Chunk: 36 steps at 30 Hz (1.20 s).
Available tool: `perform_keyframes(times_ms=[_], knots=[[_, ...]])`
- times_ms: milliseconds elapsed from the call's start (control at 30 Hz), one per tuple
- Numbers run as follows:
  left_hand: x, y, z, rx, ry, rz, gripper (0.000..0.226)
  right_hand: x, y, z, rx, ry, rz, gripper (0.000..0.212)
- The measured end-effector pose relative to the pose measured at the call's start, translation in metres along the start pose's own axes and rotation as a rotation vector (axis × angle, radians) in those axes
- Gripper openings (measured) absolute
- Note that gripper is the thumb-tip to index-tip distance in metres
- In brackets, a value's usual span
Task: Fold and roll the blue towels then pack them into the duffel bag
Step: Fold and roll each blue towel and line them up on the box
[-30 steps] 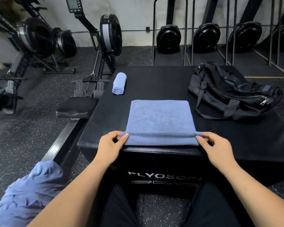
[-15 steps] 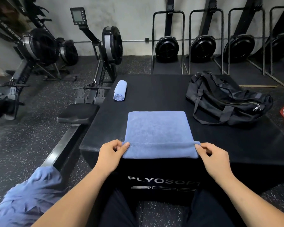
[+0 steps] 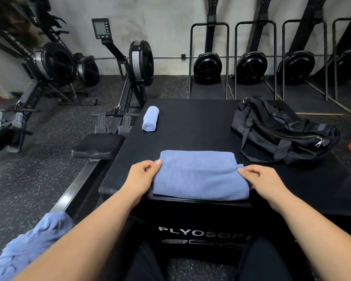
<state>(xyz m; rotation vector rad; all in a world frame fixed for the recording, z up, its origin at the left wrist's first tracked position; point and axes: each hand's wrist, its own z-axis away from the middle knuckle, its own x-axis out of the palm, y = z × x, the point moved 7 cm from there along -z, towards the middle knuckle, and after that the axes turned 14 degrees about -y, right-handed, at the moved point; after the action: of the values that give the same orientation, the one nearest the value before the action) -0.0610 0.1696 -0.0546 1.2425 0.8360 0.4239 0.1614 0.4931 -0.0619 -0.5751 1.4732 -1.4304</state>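
Blue towel [image 3: 199,179], partly folded, lies at the near edge of the black worktop [image 3: 190,128] in front of you. Your left hand [image 3: 144,175] pinches its left side, and your right hand [image 3: 259,179] pinches its right side. A rolled towel [image 3: 150,118] lies farther back on the left, and the duffel bag [image 3: 282,130] sits on the right.

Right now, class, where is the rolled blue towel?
In the head view, the rolled towel lies at the far left edge of the plyo box, beside the rowing machine, opposite the duffel bag.
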Motion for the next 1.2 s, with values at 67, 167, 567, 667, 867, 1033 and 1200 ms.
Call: perform_keyframes(times_ms=[67, 167, 567, 667, 867, 1033, 1200], knots=[[-0.006, 0.006, -0.021, -0.013, 0.020, 0.058, 0.057, -0.007, -0.005, -0.021, 0.022, 0.019, -0.071, 0.015], [-0.010, 0.007, -0.046, -0.065, 0.053, 0.153, 0.043, -0.015, -0.008, -0.048, 0.041, 0.079, -0.138, 0.011], [-0.006, -0.024, -0.057, -0.062, -0.043, 0.029, 0.025, -0.009, 0.021, -0.063, 0.040, 0.056, -0.089, 0.010], [-0.008, -0.020, -0.069, -0.044, -0.052, 0.000, 0.035, -0.010, 0.013, -0.074, 0.001, 0.076, -0.051, 0.022], [-0.002, -0.038, -0.084, -0.135, -0.237, -0.267, 0.067, 0.004, 0.018, -0.079, 0.064, -0.005, 0.269, 0.051], [-0.002, -0.036, -0.087, -0.131, -0.282, -0.304, 0.069, 0.006, 0.020, -0.080, 0.030, 0.027, 0.325, 0.051], [0.003, -0.029, -0.091, -0.125, -0.247, -0.397, 0.066, 0.006, 0.016, -0.077, 0.020, 0.094, 0.335, 0.058]])
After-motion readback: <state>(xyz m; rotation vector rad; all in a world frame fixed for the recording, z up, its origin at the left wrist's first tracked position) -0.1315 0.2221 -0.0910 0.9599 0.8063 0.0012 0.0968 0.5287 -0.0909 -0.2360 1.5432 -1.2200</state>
